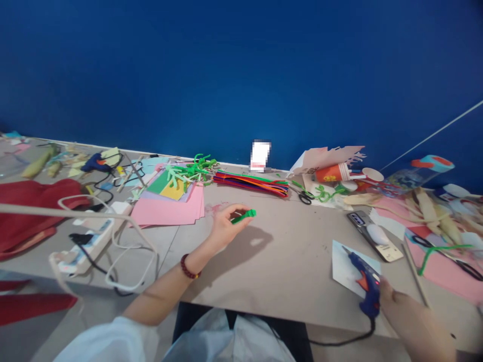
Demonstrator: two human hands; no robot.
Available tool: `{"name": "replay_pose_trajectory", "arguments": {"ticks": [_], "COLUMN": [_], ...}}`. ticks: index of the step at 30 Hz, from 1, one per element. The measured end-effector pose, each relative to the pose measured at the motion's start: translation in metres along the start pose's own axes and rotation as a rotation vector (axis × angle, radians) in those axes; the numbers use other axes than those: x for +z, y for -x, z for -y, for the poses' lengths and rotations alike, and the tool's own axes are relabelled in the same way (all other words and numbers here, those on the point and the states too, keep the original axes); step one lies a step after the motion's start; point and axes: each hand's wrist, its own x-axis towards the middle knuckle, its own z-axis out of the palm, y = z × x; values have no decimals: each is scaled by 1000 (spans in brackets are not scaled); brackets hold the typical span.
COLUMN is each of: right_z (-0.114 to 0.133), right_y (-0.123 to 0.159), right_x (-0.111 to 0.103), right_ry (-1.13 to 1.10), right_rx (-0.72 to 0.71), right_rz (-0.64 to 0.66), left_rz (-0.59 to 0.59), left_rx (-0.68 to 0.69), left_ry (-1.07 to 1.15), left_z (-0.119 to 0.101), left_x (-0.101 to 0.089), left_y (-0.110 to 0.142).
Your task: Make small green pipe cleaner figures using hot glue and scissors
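While my left hand (226, 229) pinches a short green pipe-cleaner piece (244, 216) above the bare tabletop (287, 281), my right hand (413, 322) is closed around the handle of a blue hot glue gun (368, 281). My hands are well apart, each gripping its own thing. The green piece sits near the middle of the table, its long axis slanting forward and right from my fingertips, so my left hand is far nearer to it than my right, which is down at the table's near right edge. The gun's nozzle points forward and left over a pale card (349, 269), and a black cord (339, 344) trails from its handle. Ahead lie a bundle of multicoloured pipe cleaners (251, 184) and black-handled scissors (305, 198). To the left are a stack of pink paper (168, 212) and a second glue gun (95, 162). A red beaded bracelet (187, 266) circles my left wrist.
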Motion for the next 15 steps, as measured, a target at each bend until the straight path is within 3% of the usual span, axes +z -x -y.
{"name": "replay_pose_trajectory", "arguments": {"ticks": [1,3,5,7,10,12,15], "right_z": [13,48,89,131,188,214,234], "right_y": [7,21,34,43,51,53,54], "right_x": [-10,-26,-34,-35,-29,-22,-9], "right_ry": [29,-30,-301,-559,-727,-839,-1036], "right_rx": [-7,-111,-295,-535,-808,-867,-808], "right_rz": [21,-62,-113,-60,54,134,183], "left_rz": [37,113,154,175,165,141,135], "left_rx": [-56,-151,-224,-259,-233,-181,-115], "left_ry": [77,227,324,357,311,256,192], "left_z": [1,2,1,-1,-4,-5,-6], "left_x": [0,0,0,1,1,1,1], "left_y": [-1,-4,-5,-6,-5,-4,-2]}}
